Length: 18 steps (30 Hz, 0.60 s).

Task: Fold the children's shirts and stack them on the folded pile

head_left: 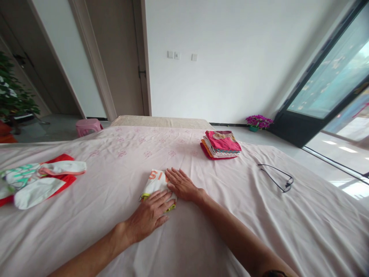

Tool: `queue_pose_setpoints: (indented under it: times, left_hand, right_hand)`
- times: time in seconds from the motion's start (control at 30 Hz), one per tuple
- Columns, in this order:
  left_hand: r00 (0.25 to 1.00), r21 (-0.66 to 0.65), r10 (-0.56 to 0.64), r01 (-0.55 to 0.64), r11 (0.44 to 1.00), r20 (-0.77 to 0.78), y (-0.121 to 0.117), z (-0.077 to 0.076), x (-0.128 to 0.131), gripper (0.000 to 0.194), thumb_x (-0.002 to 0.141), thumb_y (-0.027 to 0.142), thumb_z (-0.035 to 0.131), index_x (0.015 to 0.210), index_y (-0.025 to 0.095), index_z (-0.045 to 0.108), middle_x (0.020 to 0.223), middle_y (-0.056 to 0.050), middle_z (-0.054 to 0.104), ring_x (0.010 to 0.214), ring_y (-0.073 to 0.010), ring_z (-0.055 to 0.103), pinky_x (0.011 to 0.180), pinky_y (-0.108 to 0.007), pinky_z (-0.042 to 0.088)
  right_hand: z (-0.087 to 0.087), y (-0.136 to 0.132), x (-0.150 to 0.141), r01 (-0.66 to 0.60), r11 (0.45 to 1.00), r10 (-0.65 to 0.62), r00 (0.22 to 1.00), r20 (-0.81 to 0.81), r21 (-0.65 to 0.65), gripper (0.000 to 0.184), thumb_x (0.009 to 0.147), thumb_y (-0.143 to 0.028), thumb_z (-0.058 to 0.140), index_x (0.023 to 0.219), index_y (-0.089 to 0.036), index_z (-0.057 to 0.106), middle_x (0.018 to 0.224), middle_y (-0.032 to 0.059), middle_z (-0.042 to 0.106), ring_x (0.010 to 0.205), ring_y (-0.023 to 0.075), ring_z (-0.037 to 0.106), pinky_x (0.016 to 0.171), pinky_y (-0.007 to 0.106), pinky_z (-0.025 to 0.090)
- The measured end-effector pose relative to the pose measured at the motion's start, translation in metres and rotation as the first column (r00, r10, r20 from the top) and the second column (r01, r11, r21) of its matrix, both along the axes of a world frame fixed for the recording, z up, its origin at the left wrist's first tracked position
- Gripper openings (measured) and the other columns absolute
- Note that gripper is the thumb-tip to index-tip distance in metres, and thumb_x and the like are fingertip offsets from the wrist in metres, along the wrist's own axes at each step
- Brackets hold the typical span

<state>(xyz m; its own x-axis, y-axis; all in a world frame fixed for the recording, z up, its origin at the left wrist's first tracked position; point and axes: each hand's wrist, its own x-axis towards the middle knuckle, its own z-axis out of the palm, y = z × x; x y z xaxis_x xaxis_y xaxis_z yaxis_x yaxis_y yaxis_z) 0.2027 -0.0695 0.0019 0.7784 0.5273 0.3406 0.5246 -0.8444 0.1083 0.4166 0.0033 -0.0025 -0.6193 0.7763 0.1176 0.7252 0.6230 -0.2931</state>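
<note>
A small folded white garment [155, 180] with orange letters and a yellow-green edge lies on the pale pink sheet in front of me. My left hand [151, 211] rests flat on its near part, fingers stretched out. Across its right side lies my right hand [181, 184], also flat with fingers extended. Both palms cover part of the print. Farther back on the right stands a stack of folded clothes [221, 145], a pink-red piece on top. Over on the left, a loose white and red garment [43, 177] with green print is spread out unevenly.
A pair of black-framed glasses [285, 184] lies on the sheet [230, 215] at the right. Beyond the covered surface are a pink stool [88, 126], a pot of purple flowers [259, 121], a closed door [118, 57] and a glass door [323, 88].
</note>
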Motion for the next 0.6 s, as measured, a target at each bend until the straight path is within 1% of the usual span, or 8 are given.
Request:
queue_pose_setpoints:
  times: [0.07,0.13,0.2,0.27,0.37,0.43,0.5,0.6]
  left_hand:
    - [1.0,0.016,0.002,-0.002,1.0,0.008,0.0,-0.004,-0.004,0.046,0.094,0.03,0.054,0.139,0.027,0.049,0.143,-0.007,0.054,0.132,-0.0236,0.05,0.111,-0.047,0.042]
    - [1.0,0.021,0.012,-0.013,1.0,0.008,0.0,-0.006,-0.005,0.042,0.094,0.025,0.052,0.137,0.027,0.053,0.142,-0.006,0.055,0.131,-0.0226,0.05,0.111,-0.046,0.043]
    - [1.0,0.022,0.009,-0.009,1.0,0.005,-0.001,-0.006,-0.004,0.041,0.094,0.022,0.051,0.135,0.027,0.054,0.141,-0.006,0.056,0.131,-0.0223,0.05,0.11,-0.046,0.044]
    - [1.0,0.022,0.003,-0.004,1.0,0.023,-0.001,-0.005,-0.004,0.04,0.094,0.022,0.051,0.134,0.027,0.055,0.139,-0.006,0.058,0.13,-0.0223,0.051,0.11,-0.047,0.045]
    - [0.996,0.023,-0.002,0.0,1.0,0.088,-0.003,-0.005,-0.005,0.035,0.093,0.02,0.051,0.127,0.026,0.061,0.132,-0.005,0.064,0.126,-0.0219,0.056,0.107,-0.046,0.047]
    - [0.991,0.029,-0.003,0.0,1.0,0.131,-0.004,-0.004,-0.006,0.032,0.093,0.018,0.05,0.121,0.024,0.064,0.127,-0.006,0.066,0.122,-0.0212,0.059,0.106,-0.045,0.048]
    - [0.988,0.031,-0.007,0.003,1.0,0.155,-0.005,-0.003,-0.006,0.031,0.092,0.016,0.049,0.118,0.023,0.066,0.126,-0.006,0.067,0.12,-0.0204,0.06,0.106,-0.044,0.049]
    - [0.986,0.026,-0.016,0.011,1.0,0.167,-0.005,0.001,-0.007,0.03,0.091,0.016,0.05,0.117,0.022,0.066,0.125,-0.006,0.068,0.118,-0.0203,0.061,0.106,-0.044,0.049]
  right_hand:
    - [-0.002,0.005,0.001,0.024,1.0,-0.024,1.0,-0.013,0.018,0.052,0.103,-0.04,0.032,0.152,-0.021,0.031,0.157,0.0079,0.031,0.147,0.022,0.021,0.12,0.045,0.014]
    - [0.003,0.012,0.0,0.075,0.997,-0.075,0.996,-0.047,0.011,0.045,0.102,-0.035,0.034,0.143,-0.021,0.046,0.149,0.0086,0.045,0.141,0.0213,0.035,0.117,0.041,0.023]
    - [0.012,0.022,-0.004,0.155,0.988,-0.156,0.982,-0.104,-0.022,0.039,0.1,-0.033,0.04,0.132,-0.02,0.057,0.137,0.0089,0.058,0.129,0.0203,0.05,0.109,0.034,0.034]
    - [0.023,0.033,-0.011,0.207,0.973,-0.221,0.965,-0.143,-0.106,0.037,0.097,-0.036,0.047,0.127,-0.02,0.061,0.127,0.008,0.064,0.115,0.0189,0.059,0.099,0.029,0.042]
    - [0.039,0.048,-0.023,0.217,0.94,-0.247,0.965,-0.084,-0.262,0.048,0.087,-0.05,0.06,0.126,-0.023,0.062,0.117,0.0053,0.069,0.104,0.0192,0.064,0.087,0.026,0.047]
    - [0.046,0.056,-0.031,0.22,0.913,-0.237,0.971,-0.01,-0.345,0.059,0.075,-0.061,0.068,0.122,-0.024,0.065,0.11,0.0046,0.071,0.1,0.0214,0.065,0.082,0.027,0.048]
    - [0.051,0.062,-0.035,0.193,0.866,-0.205,0.979,0.024,-0.461,0.06,0.067,-0.063,0.073,0.111,-0.022,0.07,0.099,0.0037,0.073,0.092,0.0216,0.066,0.075,0.026,0.049]
    - [0.053,0.069,-0.035,0.093,0.701,-0.162,0.986,-0.031,-0.707,0.043,0.065,-0.052,0.078,0.091,-0.018,0.073,0.08,0.001,0.072,0.073,0.0168,0.066,0.064,0.022,0.048]
